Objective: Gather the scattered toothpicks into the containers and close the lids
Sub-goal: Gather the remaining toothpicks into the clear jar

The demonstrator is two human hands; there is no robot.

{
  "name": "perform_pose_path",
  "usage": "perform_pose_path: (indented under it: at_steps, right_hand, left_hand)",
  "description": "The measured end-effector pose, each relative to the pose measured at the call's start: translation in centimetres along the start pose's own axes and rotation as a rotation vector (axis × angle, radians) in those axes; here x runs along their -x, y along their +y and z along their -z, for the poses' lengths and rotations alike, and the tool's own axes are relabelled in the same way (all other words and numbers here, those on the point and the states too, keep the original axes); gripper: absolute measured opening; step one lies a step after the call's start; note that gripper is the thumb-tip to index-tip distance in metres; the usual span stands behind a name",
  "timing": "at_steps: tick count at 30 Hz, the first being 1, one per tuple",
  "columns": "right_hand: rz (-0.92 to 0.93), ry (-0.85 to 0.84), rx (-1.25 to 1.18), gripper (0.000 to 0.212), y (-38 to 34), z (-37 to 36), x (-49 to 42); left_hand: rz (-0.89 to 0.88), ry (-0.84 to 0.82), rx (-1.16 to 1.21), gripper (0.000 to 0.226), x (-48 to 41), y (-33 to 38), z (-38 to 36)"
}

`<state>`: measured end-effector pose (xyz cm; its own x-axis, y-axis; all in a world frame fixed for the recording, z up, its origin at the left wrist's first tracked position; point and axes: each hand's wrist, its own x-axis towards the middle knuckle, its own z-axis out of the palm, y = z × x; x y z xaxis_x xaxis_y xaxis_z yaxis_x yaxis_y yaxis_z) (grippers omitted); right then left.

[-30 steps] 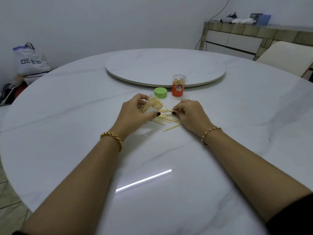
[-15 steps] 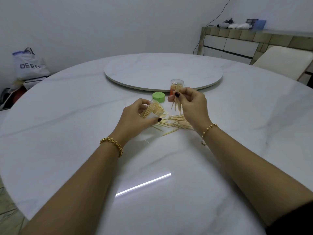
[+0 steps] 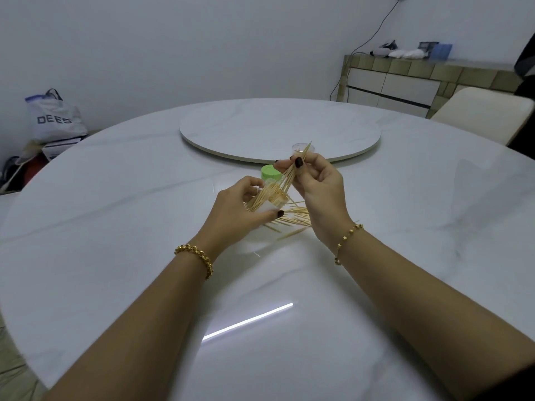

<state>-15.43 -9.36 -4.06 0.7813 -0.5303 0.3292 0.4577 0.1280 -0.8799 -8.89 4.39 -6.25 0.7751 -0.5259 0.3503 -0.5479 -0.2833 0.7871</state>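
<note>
Head view shows the gathering step under way: the left hand [image 3: 231, 212] wraps its curled fingers and thumb round a small clear plastic container [image 3: 267, 206], tipped with its mouth toward the right and already well stocked with pale wooden toothpicks. The right hand [image 3: 317, 186], raised just above and beside it, pinches a slim bundle of toothpicks [image 3: 291, 173] between thumb and fingertips, the bundle slanting down so that its lower ends reach the container's mouth; whether they have entered it I cannot tell. More loose toothpicks [image 3: 295, 218] lie fanned on the white marble-patterned round surface [image 3: 115, 227], just below and between the two hands, so the collecting looks only partly done. A round green plastic lid [image 3: 270, 171] rests on the surface just behind the held container, off it and waiting. The clear top of a second container [image 3: 301, 147] peeps out behind the right fingers; the rest of it is hidden. Next, by my reading, the bundle must slide lengthwise into the mouth and be let go cleanly, which calls for keeping the sticks parallel and the container steady, then a return to the loose heap.
</note>
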Motion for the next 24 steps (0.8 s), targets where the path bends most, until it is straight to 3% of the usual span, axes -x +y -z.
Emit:
perform_pose_path:
  at_steps: [6, 14, 24]
  right_hand:
    - [0.028, -0.029, 0.126, 0.009, 1.6, -0.2, 1.0]
    - [0.140, -0.044, 0.263, 0.034, 2.7, -0.2, 1.5]
    - [0.211, 0.024, 0.274, 0.035, 2.2, -0.5, 1.7]
  left_hand:
    - [0.010, 0.037, 0.045, 0.050, -0.2, -0.1, 0.1]
    - [0.006, 0.035, 0.045, 0.052, -0.1, 0.0, 0.0]
    - [-0.034, -0.035, 0.059, 0.049, 0.2, 0.9, -1.1]
